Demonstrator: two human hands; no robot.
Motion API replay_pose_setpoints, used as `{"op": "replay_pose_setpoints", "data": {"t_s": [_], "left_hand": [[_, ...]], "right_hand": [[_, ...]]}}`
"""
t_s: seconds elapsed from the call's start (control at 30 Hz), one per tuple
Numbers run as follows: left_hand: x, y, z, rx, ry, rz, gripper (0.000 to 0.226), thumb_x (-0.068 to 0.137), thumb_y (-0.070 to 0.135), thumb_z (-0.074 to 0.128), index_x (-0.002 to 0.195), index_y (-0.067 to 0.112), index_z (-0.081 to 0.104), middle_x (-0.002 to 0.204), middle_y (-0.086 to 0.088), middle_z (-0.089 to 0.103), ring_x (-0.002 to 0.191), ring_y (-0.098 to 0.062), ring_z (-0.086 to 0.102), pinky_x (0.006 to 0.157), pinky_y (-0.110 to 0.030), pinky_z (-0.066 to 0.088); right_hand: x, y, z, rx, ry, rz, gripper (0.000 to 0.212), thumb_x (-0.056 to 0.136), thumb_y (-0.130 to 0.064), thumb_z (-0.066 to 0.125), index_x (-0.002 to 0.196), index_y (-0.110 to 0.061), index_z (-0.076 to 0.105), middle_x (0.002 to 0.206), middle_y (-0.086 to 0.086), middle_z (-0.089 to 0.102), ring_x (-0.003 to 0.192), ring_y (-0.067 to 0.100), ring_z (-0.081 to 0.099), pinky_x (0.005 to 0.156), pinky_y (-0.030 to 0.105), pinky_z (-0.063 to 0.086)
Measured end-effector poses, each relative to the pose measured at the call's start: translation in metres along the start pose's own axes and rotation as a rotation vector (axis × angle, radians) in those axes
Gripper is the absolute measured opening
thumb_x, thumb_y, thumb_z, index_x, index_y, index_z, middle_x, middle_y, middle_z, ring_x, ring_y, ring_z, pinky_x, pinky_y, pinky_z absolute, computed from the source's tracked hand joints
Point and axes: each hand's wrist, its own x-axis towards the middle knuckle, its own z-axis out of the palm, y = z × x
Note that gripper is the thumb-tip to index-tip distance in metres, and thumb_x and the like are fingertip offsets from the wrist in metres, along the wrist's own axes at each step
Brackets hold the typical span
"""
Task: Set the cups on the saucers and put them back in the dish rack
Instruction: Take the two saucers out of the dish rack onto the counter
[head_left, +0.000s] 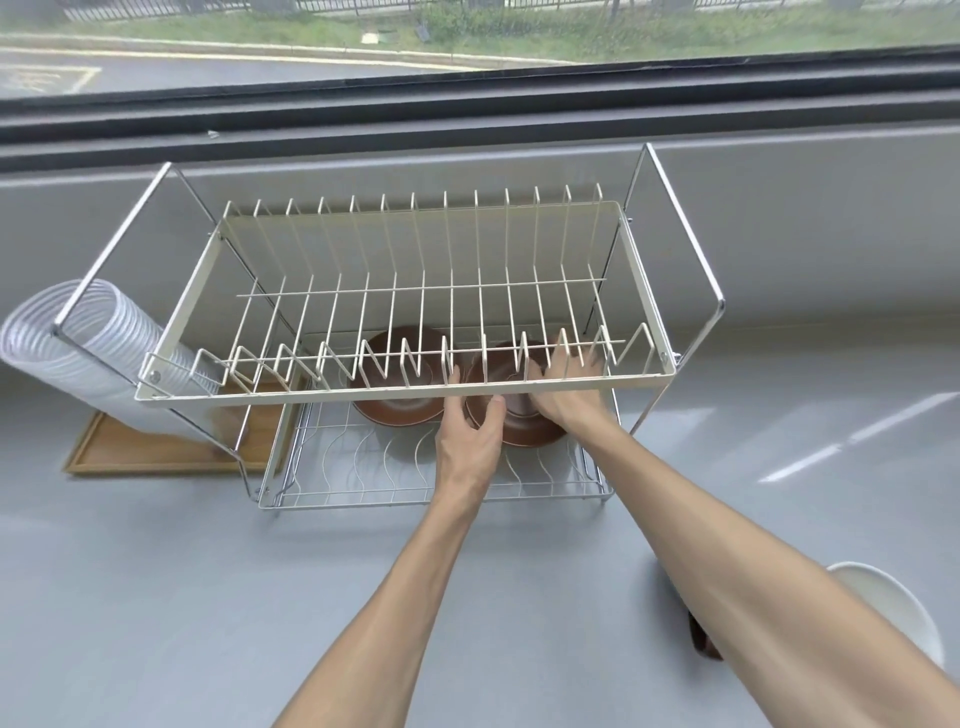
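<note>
Hands, the left hand (467, 431) and right hand (566, 384), are being closed around the right brown saucer (530, 431) in the dish rack (405, 397), probably being lifted out next.

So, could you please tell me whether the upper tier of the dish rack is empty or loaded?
Empty: the upper tier shows only bare wire slots.
</note>
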Motion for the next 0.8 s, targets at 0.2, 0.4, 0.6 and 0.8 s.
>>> {"op": "replay_pose_setpoints", "data": {"t_s": [0.2,0.4,0.6,0.8], "left_hand": [[-0.017,-0.004,-0.012,0.029,-0.016,-0.013,0.070,0.097,0.034,0.060,0.158,0.037,0.027,0.159,0.001,0.043,0.147,-0.014,0.038,0.121,-0.041,0.032],[-0.036,-0.004,-0.022,0.009,-0.023,-0.055,0.086,0.087,0.045,0.061,0.161,0.036,0.016,0.163,-0.006,0.036,0.149,-0.019,0.036,0.122,-0.045,0.031],[-0.059,-0.006,-0.037,-0.055,0.013,-0.052,0.075,0.098,0.031,0.061,0.161,0.032,0.020,0.158,-0.003,0.042,0.138,-0.015,0.045,0.120,-0.043,0.034],[-0.093,-0.012,-0.048,-0.072,0.024,-0.027,0.069,0.101,0.028,0.058,0.161,0.028,0.022,0.158,-0.005,0.042,0.136,-0.014,0.047,0.119,-0.040,0.035]], "right_hand": [[-0.023,-0.001,0.004,0.011,0.116,-0.063,0.051,0.099,-0.029,0.041,0.139,0.003,0.044,0.145,0.032,0.044,0.140,0.047,0.030,0.117,0.046,0.017],[-0.048,0.002,0.006,0.114,0.078,0.008,0.052,0.101,-0.039,0.043,0.118,0.006,0.060,0.133,0.034,0.041,0.128,0.047,0.038,0.104,0.044,0.035],[-0.084,0.005,0.004,0.218,0.098,-0.049,0.054,0.100,-0.039,0.045,0.141,-0.004,0.045,0.135,0.027,0.039,0.129,0.044,0.039,0.106,0.043,0.035],[-0.131,0.025,0.009,0.290,0.076,-0.012,0.057,0.099,-0.042,0.045,0.145,-0.010,0.042,0.138,0.025,0.039,0.132,0.041,0.039,0.108,0.044,0.036]]}}
